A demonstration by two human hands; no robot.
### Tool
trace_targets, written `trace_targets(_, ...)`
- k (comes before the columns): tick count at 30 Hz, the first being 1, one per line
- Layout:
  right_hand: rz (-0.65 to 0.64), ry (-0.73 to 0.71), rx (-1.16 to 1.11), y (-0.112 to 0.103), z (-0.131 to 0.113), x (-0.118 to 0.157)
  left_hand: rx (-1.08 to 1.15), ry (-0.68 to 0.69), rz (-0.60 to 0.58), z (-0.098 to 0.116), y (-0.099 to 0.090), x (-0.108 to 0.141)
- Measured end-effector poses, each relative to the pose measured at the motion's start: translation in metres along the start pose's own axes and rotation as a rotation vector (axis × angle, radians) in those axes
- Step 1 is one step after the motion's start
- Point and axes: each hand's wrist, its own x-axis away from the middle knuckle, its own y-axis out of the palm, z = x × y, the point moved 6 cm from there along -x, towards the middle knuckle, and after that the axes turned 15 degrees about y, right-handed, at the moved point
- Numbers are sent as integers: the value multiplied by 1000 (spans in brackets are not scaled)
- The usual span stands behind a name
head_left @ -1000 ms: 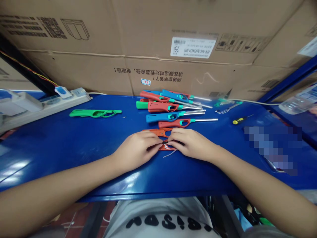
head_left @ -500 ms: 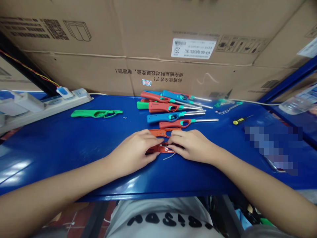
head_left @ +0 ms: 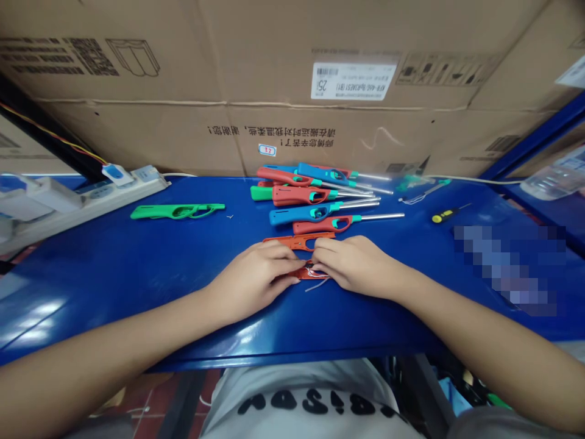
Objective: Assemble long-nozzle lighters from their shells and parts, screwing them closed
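Near the front middle of the blue table lies an orange-red lighter shell half [head_left: 311, 274], with thin pale wires and a dark part inside it. My left hand [head_left: 262, 277] closes on the left end of this shell, thumb below and fingers above. With fingertips pinched at the dark part and wires, my right hand [head_left: 354, 265] covers the shell's right end; what exactly it pinches is hidden. A thin grey tube [head_left: 316, 285] sticks out below the shell. Just behind my hands rests a second orange shell half [head_left: 301, 241], its inside facing up.
Several assembled gas lighters [head_left: 304, 195] are piled behind my hands. A green lighter shell [head_left: 176, 211] lies to the left, near a power strip [head_left: 95, 198]. To the right are a yellow-black screwdriver [head_left: 445, 215] and a clear bottle [head_left: 551, 174]. A cardboard box [head_left: 274, 79] stands behind.
My left fingertips have shifted slightly right along the shell, closer to the right fingertips. The right hand stays at the wires. The whole view has moved slightly.
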Motion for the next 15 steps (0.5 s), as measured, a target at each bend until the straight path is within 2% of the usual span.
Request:
trace_targets(6, 15, 33, -132, -16, 3, 3, -297, 30, -123, 12, 4, 0)
trace_targets(8, -25, 11, -187, -20, 1, 5, -348, 46, -143, 15, 6, 0)
trace_targets(12, -203, -39, -232, -15, -4, 10, -277, 0, -147, 13, 7, 1)
trace_targets(15, -251, -19, -264, -13, -2, 10, -184, -22, -96, 10, 5, 2)
